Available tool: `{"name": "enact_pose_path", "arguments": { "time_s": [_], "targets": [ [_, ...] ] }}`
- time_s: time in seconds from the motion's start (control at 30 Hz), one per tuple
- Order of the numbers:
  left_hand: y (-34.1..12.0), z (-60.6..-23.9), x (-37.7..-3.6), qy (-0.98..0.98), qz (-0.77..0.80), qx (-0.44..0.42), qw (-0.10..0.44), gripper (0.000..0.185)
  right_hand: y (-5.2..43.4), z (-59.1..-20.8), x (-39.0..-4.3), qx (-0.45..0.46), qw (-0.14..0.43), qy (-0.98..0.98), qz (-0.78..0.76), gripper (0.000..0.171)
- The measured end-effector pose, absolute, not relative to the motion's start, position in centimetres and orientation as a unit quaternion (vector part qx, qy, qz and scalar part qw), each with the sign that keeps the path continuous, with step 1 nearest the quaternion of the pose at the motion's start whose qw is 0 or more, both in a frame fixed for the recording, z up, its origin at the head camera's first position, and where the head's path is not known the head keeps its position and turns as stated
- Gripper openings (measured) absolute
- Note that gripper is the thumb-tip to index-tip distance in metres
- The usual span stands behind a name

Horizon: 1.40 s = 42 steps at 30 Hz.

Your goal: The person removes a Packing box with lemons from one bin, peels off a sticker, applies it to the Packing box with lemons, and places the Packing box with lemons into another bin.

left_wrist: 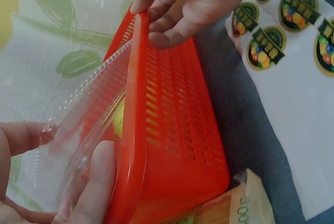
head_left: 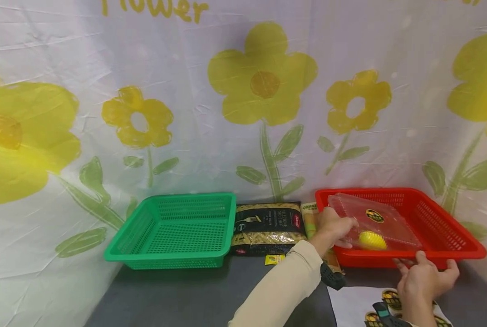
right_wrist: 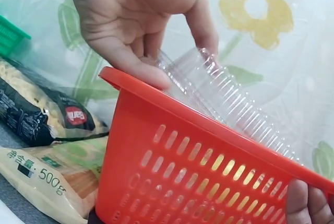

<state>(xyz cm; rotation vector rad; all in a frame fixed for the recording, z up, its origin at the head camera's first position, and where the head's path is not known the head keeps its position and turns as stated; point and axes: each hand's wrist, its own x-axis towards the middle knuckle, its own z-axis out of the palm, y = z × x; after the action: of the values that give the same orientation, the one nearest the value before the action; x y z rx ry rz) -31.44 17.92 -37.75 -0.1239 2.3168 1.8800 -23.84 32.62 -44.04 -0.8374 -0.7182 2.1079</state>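
- Where the grey tabletop (head_left: 186, 295) comes nearest the viewer, a white sheet of round fruit-picture stickers (head_left: 361, 309) lies flat under the right wrist; the print on the stickers is too small to read.
- Right hand (head_left: 427, 277): it takes the near rim of the red slotted plastic basket (head_left: 451, 236), thumb over the rim's top and fingers curled against the outer wall, as the left wrist view shows.
- Left hand (head_left: 333, 227): reaching over the basket's left near corner, it pinches the clear ribbed plastic clamshell box (head_left: 374, 222), thumb on one face and fingers on the other.
- Governing relation: the clamshell box lies inside the red basket, tilted, its long axis running from the left hand away to the right and back; the left hand is on it, the right hand only on the basket.
- Box contents: a yellow ridged object (head_left: 371, 240) at the low near end, and a round dark-and-yellow label (head_left: 375, 216) on the lid, its wording not legible.
- Between the baskets: a tan packet marked "500g" (right_wrist: 42, 177) beside the red basket, then a black pasta packet (head_left: 268, 227) with a fork picture and a red brand roundel, unreadable; a small yellow tag (head_left: 274, 259) lies before it.
- Farther left: a green slotted plastic basket (head_left: 178, 231).
- Behind all: a white backdrop with yellow flowers (head_left: 263, 81), letters "ower" at the top edge.
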Motion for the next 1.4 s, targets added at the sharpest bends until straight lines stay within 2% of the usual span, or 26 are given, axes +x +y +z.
{"name": "enact_pose_path", "arguments": {
  "time_s": [0.27, 0.57, 0.7, 0.93, 1.13, 1.4],
  "targets": [
    [16.8, -37.7, -31.7, 0.789, 0.608, -0.032, 0.083, 0.043, 32.5, -44.3, -24.3, -0.32, 0.375, -0.284, 0.822, 0.063],
    [15.3, -37.7, -31.4, 0.77, 0.63, -0.027, 0.094, 0.037, 32.3, -44.3, -24.5, -0.326, 0.37, -0.302, 0.816, 0.065],
    [13.9, -37.6, -31.3, 0.752, 0.648, -0.014, 0.119, 0.035, 31.9, -44.5, -24.6, -0.334, 0.364, -0.306, 0.814, 0.068],
    [10.6, -37.7, -31.3, 0.721, 0.678, 0.009, 0.142, 0.063, 31.6, -44.6, -25.1, -0.343, 0.358, -0.312, 0.81, 0.067],
    [8.5, -38.5, -31.0, 0.696, 0.703, 0.03, 0.146, 0.054, 32.5, -44.7, -24.8, -0.402, 0.347, -0.333, 0.779, 0.056],
    [4.7, -39.4, -30.1, 0.681, 0.717, 0.06, 0.139, 0.047, 32.4, -44.1, -23.8, -0.417, 0.373, -0.308, 0.77, 0.035]
  ]
}}
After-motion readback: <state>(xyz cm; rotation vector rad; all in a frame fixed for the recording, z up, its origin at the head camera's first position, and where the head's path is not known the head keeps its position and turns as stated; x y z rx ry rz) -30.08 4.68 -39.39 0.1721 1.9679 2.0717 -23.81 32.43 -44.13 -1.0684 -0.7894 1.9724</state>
